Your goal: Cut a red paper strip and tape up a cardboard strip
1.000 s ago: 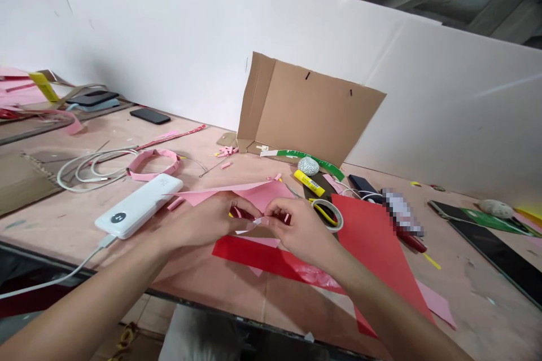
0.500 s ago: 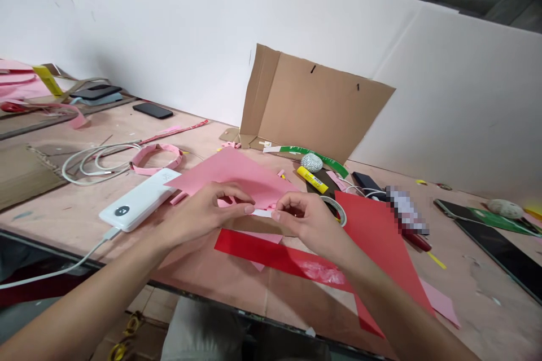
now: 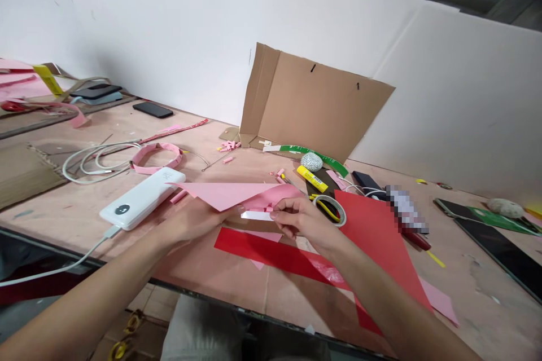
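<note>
Right-hand fingers (image 3: 283,216): thumb and forefinger are pressing together, clamping one end of a narrow white strip (image 3: 256,215), apparently keeping it extended clear of the table. Left hand (image 3: 188,223): its fingers are passing beneath a pink paper sheet (image 3: 224,194), so whether they are apart or gripping cannot be told; the sheet seems to be resting on them, lifted off the surface. The sheet is thin, matte and angular, tapering to a point. Nearby: a smooth red sheet (image 3: 376,248) and a red strip (image 3: 258,248) are lying flat below the hands; a roll of tape (image 3: 329,197) and a yellow glue stick (image 3: 312,179) are sitting beyond; a white power bank (image 3: 139,198) is lying beside the left hand; a pink paper loop (image 3: 156,145) and an upright folded cardboard panel (image 3: 313,107) are standing farther back on the plywood table (image 3: 474,259).
</note>
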`<state>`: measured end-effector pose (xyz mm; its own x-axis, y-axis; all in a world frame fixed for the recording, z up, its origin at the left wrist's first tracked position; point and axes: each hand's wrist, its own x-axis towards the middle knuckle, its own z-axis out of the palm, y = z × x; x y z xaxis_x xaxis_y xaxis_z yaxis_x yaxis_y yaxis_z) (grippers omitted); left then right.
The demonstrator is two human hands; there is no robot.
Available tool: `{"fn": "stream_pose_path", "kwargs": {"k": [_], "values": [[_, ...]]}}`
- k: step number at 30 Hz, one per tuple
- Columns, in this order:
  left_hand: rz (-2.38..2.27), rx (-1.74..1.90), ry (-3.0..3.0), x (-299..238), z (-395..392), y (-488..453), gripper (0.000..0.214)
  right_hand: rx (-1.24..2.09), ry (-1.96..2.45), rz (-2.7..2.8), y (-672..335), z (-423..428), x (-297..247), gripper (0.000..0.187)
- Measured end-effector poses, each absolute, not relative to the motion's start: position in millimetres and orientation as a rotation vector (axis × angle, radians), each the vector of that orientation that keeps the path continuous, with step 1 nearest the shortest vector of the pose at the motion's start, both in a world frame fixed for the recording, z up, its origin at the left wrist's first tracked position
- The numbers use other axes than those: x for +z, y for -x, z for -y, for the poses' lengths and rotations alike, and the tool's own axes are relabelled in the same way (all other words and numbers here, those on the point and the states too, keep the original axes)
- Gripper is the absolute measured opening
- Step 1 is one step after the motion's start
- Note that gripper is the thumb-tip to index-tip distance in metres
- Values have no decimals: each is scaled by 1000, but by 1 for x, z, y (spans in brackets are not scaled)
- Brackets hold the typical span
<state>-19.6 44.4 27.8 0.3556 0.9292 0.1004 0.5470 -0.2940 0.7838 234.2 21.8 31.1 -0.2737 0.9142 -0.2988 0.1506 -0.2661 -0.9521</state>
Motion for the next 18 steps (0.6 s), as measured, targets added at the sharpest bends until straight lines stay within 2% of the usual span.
{"fn": "stream_pose_path", "kwargs": {"k": [10,18], "values": [[-1187,390,-2405,23,-52,12,24,1482,1568,1543,-225,-38,11,21],[-1226,276,-2456,19,-50,0,28,1256,1630,1788,-231,-39,8,15]]}}
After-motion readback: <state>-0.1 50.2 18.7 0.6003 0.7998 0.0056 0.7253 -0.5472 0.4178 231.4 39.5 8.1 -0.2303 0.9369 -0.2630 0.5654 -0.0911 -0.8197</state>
